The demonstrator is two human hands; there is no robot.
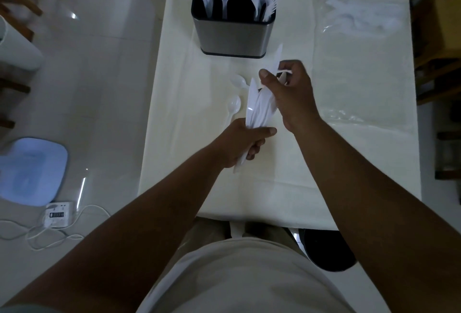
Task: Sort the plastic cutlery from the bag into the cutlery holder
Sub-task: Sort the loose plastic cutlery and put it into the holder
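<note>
The left hand [243, 142] is gripping a bundle [259, 105] of white plastic cutlery by the handles, fingers curled round it and the tips fanning away from the person. The right hand [291, 93] is pinching what looks like a knife [277, 59] at the top of that bundle, its long axis pointing up toward the holder [232, 36]. The holder is standing just beyond the knife's tip and slightly left, so the right hand is the nearer one. Knives are sitting in its left section, a spoon in the middle and forks on the right, so the knife probably needs to go up and left. Two spoons [239, 80] [234, 107] are lying on the table [199, 163] left of the bundle. The bag [361, 68] is lying well to the right, some cutlery inside it.
</note>
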